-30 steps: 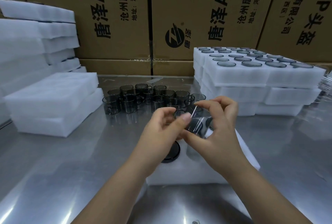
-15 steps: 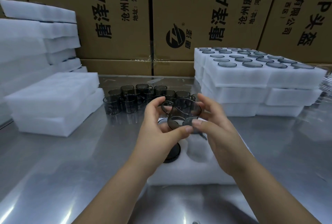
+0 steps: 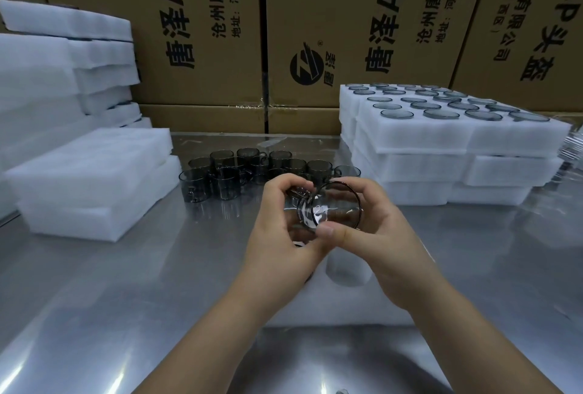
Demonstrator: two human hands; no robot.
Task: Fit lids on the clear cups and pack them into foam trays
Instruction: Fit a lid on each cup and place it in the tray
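Note:
A clear smoky cup (image 3: 334, 207) is held on its side above the table, its round rim facing me. My left hand (image 3: 284, 235) grips its left part and my right hand (image 3: 375, 242) grips its right part, thumb across the front. Under the hands lies a white foam tray (image 3: 347, 305) with an empty round pocket (image 3: 347, 270) showing. A group of several more smoky cups (image 3: 239, 172) with handles stands on the steel table behind my hands. I cannot tell whether a lid sits on the held cup.
Stacked foam trays (image 3: 441, 141) filled with lidded cups stand at the right. Empty foam blocks (image 3: 91, 179) are piled at the left. Printed cardboard boxes (image 3: 315, 30) wall off the back. The steel table (image 3: 126, 299) reflects light at the front.
The cup was turned between both hands, from close against the right hand to lying on its side with its rim toward me. The dark lid in the tray pocket is now hidden.

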